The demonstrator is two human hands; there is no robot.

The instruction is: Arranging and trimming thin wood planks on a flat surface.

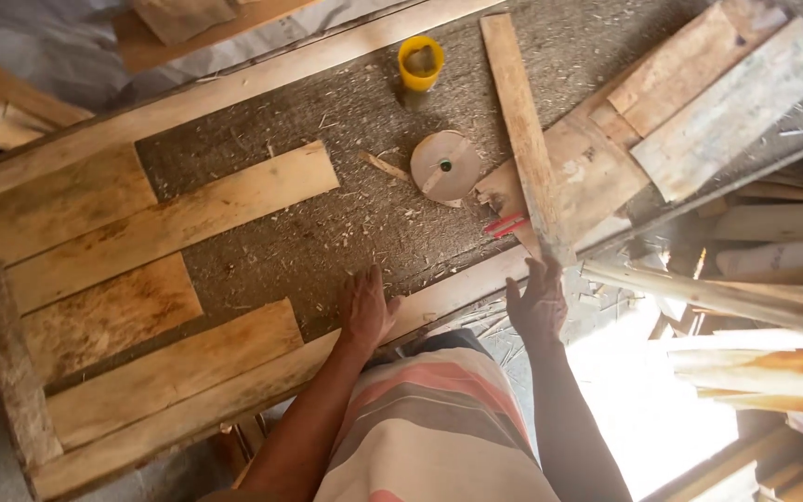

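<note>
Here, the right hand (538,299) grips a narrow plank's (522,130) near end; the left hand (367,307), released, lies flat on the surface (364,209), best steadying it.

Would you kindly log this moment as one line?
left hand: flat on bench edge | right hand: gripping long plank at near end | nearby: yellow cup, round disc

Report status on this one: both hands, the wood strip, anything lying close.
Left hand flat on the board's near frame rail, holding nothing. Right hand grips the near end of the long wood strip. Red-handled tool lies beside it.
</note>
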